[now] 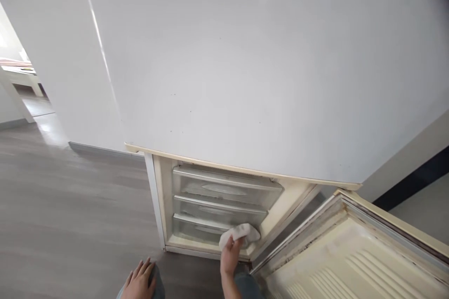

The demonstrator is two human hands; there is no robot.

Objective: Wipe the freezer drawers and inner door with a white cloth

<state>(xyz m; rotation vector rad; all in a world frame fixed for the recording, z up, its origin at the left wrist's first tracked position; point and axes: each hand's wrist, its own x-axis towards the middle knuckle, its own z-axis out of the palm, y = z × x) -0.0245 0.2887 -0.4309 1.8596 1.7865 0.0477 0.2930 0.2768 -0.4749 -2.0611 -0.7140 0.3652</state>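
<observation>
A white cloth point(240, 235) is bunched in my right hand point(231, 254) and pressed against the lowest clear plastic freezer drawer point(199, 229), near the cream bottom edge of the compartment. Above it are two more clear drawers point(224, 187), stacked in the cream-lined freezer compartment point(164, 196) of a white fridge point(245, 65). My left hand point(139, 281) lies low at the bottom of the view on my denim-covered leg point(158, 285), fingers apart, holding nothing.
The freezer door point(351, 252) stands open to the right, its cream inner liner and dark-stained seal facing me. A grey wood-look floor point(70, 182) spreads left of the fridge. A white wall point(59, 56) and a doorway point(21, 79) lie beyond.
</observation>
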